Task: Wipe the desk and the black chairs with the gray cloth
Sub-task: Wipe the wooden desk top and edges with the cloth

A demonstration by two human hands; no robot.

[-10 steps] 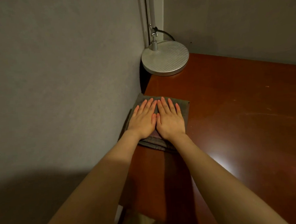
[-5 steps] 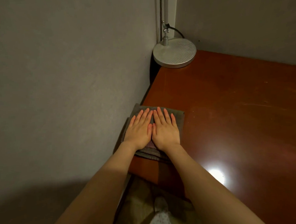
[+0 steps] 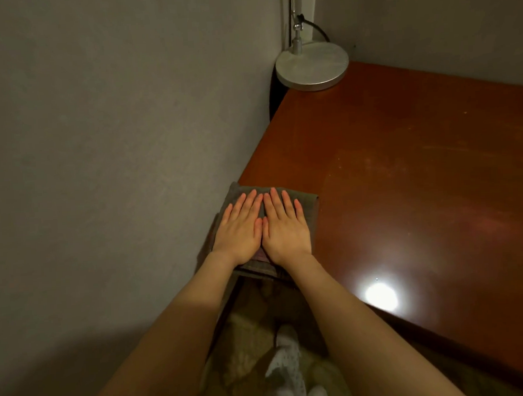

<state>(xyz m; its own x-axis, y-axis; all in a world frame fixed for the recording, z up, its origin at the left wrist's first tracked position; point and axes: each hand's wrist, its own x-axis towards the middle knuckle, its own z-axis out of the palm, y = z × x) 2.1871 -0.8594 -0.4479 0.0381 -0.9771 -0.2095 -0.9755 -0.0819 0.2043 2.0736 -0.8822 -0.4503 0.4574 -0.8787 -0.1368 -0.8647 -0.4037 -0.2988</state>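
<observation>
Gray cloth [image 3: 309,213] at desk [image 3: 404,175] front-left corner w/ left hand [image 3: 241,233], right hand [image 3: 286,231] flat on top (nothing gripped); press evenly, overlap strokes

A: Supporting surface?
B: Reddish-brown wooden desk [image 3: 403,160], glossy, filling the right half of the frame. Its left edge runs along a gray wall [image 3: 115,145].
A: Items directly on it?
B: Two. A folded gray cloth [image 3: 308,207] at frame centre, on the desk's near left corner. A round silver lamp base [image 3: 312,66] at upper centre, in the far corner, well apart from the cloth.
A: Surface notes?
B: Bright light reflection [image 3: 380,296] at lower right of centre.
</observation>
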